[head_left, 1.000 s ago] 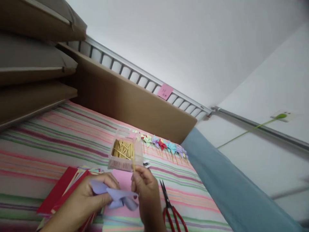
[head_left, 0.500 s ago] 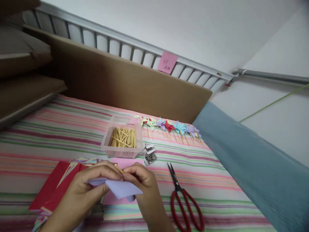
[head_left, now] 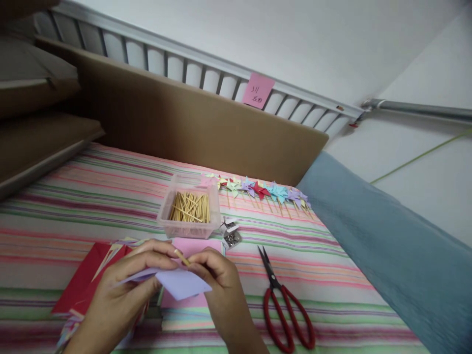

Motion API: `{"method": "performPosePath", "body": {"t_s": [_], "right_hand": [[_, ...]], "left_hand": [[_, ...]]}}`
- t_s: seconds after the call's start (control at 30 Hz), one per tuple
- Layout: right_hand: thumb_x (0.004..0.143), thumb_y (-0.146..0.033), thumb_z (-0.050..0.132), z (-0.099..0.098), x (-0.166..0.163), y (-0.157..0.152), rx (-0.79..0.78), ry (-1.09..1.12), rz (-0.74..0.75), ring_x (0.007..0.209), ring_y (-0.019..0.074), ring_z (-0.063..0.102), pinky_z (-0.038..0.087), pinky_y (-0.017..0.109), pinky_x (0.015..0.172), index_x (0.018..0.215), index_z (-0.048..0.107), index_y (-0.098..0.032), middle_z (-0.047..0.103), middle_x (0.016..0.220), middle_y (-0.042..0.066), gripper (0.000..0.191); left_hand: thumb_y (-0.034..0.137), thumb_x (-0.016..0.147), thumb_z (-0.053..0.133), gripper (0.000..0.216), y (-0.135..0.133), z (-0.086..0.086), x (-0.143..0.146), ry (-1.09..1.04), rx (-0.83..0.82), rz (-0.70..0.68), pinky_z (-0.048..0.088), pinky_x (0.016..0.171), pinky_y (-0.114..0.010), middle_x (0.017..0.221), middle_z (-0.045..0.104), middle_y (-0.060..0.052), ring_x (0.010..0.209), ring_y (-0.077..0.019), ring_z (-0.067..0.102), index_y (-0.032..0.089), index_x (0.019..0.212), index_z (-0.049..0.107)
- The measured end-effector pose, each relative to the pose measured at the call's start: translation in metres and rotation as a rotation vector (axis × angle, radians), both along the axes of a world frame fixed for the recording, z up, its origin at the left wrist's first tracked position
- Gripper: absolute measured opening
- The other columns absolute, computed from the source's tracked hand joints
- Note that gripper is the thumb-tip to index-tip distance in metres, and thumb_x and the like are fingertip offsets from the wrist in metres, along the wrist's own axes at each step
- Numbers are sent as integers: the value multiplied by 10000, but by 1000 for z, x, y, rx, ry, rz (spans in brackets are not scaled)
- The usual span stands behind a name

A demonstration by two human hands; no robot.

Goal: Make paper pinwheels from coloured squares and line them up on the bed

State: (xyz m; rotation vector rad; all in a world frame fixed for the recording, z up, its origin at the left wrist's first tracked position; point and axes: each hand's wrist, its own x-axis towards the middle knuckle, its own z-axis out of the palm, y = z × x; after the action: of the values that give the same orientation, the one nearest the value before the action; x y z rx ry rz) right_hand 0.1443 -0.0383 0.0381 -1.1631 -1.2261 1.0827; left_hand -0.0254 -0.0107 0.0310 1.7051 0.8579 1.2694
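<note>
My left hand (head_left: 121, 290) pinches a folded lilac paper piece (head_left: 180, 284) at its centre. My right hand (head_left: 217, 280) grips a short wooden stick (head_left: 182, 257) whose end pokes up where both hands meet. Under the hands lies a pink paper sheet (head_left: 195, 247). Just beyond stands a clear plastic box of wooden sticks (head_left: 189, 208). A row of finished small paper pinwheels (head_left: 261, 191) lies further back on the striped cloth.
Red-handled scissors (head_left: 283, 307) lie right of my hands. A small packet of metal pins (head_left: 231, 236) sits by the box. Red and coloured papers (head_left: 90, 275) lie at left. A brown board (head_left: 191, 128), railing with pink note (head_left: 258, 91), blue fabric (head_left: 376, 260).
My right hand brought a stick from the box down to the lilac paper. The view tilted down a second ago; both hands have since stayed nearly still.
</note>
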Motion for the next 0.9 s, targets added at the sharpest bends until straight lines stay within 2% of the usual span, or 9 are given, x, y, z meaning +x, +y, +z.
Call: {"method": "performPosePath", "body": {"t_s": [0.37, 0.63, 0.8, 0.9], "right_hand": [[783, -141, 638, 0, -3, -3, 59, -73, 2, 659, 108, 539, 405, 197, 593, 746, 715, -209, 576, 689, -26, 109], [777, -131, 642, 1, -2, -4, 79, -68, -9, 654, 109, 534, 400, 202, 591, 748, 717, -215, 577, 695, -26, 117], [774, -126, 647, 0, -2, -4, 82, -81, -10, 657, 112, 535, 398, 207, 594, 747, 720, -218, 582, 696, -25, 120], [775, -114, 643, 0, -2, -4, 93, -92, -11, 664, 110, 534, 393, 205, 600, 756, 718, -219, 586, 702, -27, 130]], "left_hand": [[151, 753, 660, 173, -2, 5, -2, -18, -5, 59, 483, 829, -223, 872, 738, 28, 958, -175, 651, 309, 760, 728], [177, 739, 670, 132, -3, 11, 2, -35, -27, 67, 477, 893, -293, 829, 758, 6, 916, -210, 676, 291, 720, 732], [204, 740, 672, 95, -3, 9, 0, -20, -29, 71, 482, 903, -352, 840, 759, -28, 930, -249, 671, 270, 726, 739], [201, 745, 670, 100, -3, 7, -1, -15, -39, 63, 491, 879, -333, 854, 758, -27, 948, -245, 665, 273, 737, 740]]}}
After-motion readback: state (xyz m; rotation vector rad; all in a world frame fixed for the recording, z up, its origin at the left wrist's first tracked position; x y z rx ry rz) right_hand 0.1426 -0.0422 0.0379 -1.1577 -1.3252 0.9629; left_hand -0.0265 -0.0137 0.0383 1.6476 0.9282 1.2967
